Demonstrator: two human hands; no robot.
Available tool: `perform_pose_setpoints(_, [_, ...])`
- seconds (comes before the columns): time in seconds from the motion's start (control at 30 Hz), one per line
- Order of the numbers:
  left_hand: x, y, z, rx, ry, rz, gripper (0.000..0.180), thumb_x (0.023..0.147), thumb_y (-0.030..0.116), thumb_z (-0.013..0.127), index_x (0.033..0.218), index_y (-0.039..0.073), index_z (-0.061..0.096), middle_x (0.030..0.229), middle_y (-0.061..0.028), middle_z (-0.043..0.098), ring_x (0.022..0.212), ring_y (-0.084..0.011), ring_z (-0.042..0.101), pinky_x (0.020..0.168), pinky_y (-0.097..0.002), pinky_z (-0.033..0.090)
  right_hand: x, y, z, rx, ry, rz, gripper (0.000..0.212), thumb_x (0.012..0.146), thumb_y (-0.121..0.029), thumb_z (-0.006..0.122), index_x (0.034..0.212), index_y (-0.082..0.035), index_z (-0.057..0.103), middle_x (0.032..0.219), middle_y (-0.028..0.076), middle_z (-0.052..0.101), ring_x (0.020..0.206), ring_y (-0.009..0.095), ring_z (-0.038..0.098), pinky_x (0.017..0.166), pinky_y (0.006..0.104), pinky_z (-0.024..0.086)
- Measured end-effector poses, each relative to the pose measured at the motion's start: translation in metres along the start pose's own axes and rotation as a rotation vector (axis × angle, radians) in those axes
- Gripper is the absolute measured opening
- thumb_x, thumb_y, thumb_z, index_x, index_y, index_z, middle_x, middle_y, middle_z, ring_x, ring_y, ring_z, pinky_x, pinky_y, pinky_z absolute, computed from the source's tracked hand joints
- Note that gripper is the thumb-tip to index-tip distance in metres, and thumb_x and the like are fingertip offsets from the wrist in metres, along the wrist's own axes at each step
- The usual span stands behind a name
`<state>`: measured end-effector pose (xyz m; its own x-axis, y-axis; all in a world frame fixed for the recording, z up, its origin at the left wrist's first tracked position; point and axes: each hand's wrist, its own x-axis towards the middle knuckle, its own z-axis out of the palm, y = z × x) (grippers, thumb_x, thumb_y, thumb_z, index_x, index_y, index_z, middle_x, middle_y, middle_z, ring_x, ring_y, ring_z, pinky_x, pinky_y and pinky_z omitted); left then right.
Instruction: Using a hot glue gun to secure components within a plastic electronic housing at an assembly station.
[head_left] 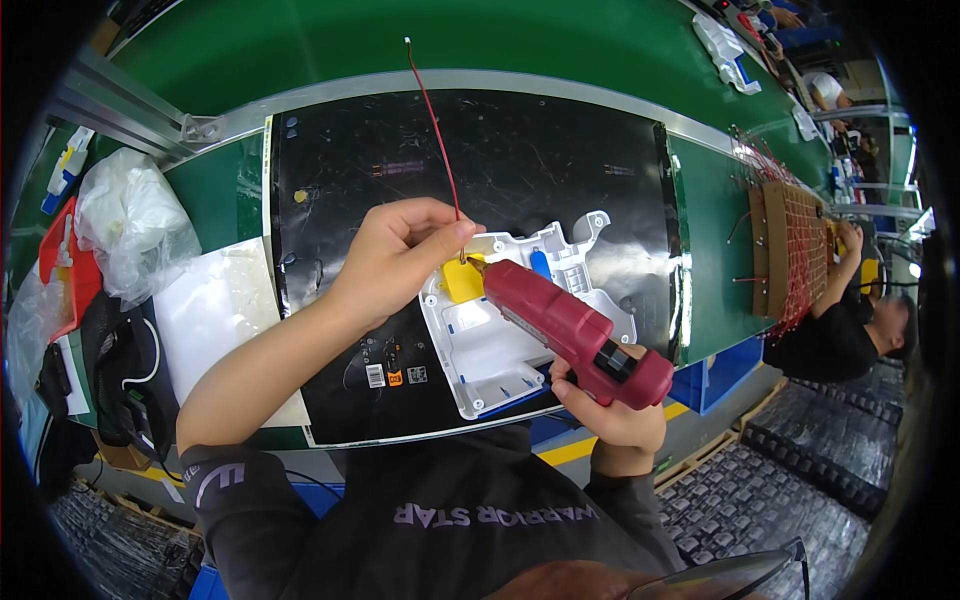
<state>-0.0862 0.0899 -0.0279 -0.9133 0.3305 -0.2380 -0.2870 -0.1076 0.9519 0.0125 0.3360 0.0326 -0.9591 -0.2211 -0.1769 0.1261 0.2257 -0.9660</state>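
Note:
My left hand (398,252) pinches a thin red wire (438,135) between thumb and fingertips, close to its lower end. The wire stretches away from me and ends in a small white connector (407,41). In my right hand (625,420) is a dark red hot glue gun (550,308), its nozzle at a yellow piece (461,284) in the upper left of a white plastic housing shell (470,352). The wire's lower end is at the same yellow piece. A blue piece (541,264) shows inside the shell, right of the nozzle. The shell lies open side up.
Beneath the shell lies a black mat (340,260) on a green bench. At left are a clear plastic bag (135,220), a red bin (78,275), a black mesh bag (125,370) and white paper (225,315). A cardboard box of red wires (795,250) stands right, near another person (840,330).

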Motion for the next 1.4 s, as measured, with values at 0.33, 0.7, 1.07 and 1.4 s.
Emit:
perform_pose_setpoints(0.33, [0.0, -0.0006, -0.0014, 0.027, -0.014, 0.021, 0.025, 0.095, 0.02, 0.061, 0.099, -0.004, 0.064, 0.104, -0.0185, 0.069, 0.098, -0.019, 0.064, 0.09, -0.0308, 0.05, -0.0055, 0.0009, 0.0018, 0.127, 0.078, 0.064, 0.02, 0.072, -0.002, 0.076, 0.089, 0.0, 0.066, 0.081, 0.005, 0.067, 0.075, 0.011, 0.064, 0.071, 0.0251, 0.05])
perform_pose_setpoints(0.7, [0.0005, 0.0001, -0.0016, 0.032, -0.016, 0.012, 0.026, 0.095, 0.021, 0.06, 0.099, -0.004, 0.064, 0.104, -0.0181, 0.069, 0.099, -0.0189, 0.063, 0.089, -0.0303, 0.05, 0.0001, 0.0015, -0.0021, 0.055, 0.0, -0.012, 0.017, 0.071, -0.002, 0.075, 0.086, 0.0, 0.066, 0.078, 0.005, 0.067, 0.072, 0.012, 0.063, 0.068, 0.0266, 0.049])
perform_pose_setpoints(1.07, [0.001, -0.003, -0.0005, -0.015, 0.011, 0.044, 0.018, 0.094, 0.014, 0.062, 0.097, -0.003, 0.067, 0.095, -0.011, 0.071, 0.087, -0.0098, 0.064, 0.075, -0.0226, 0.051, -0.0012, 0.0022, 0.0008, 0.041, 0.016, 0.024, 0.016, 0.072, -0.004, 0.075, 0.085, 0.0, 0.066, 0.076, 0.005, 0.066, 0.069, 0.012, 0.062, 0.066, 0.0256, 0.048])
perform_pose_setpoints(1.4, [0.0008, -0.0042, -0.0003, -0.037, 0.015, 0.061, 0.017, 0.094, 0.014, 0.062, 0.096, -0.003, 0.066, 0.096, -0.012, 0.071, 0.088, -0.0108, 0.065, 0.075, -0.0228, 0.051, -0.0019, 0.0027, 0.0009, 0.01, 0.028, 0.017, 0.018, 0.072, -0.006, 0.076, 0.086, 0.0, 0.067, 0.075, 0.005, 0.067, 0.069, 0.012, 0.062, 0.066, 0.0256, 0.048])
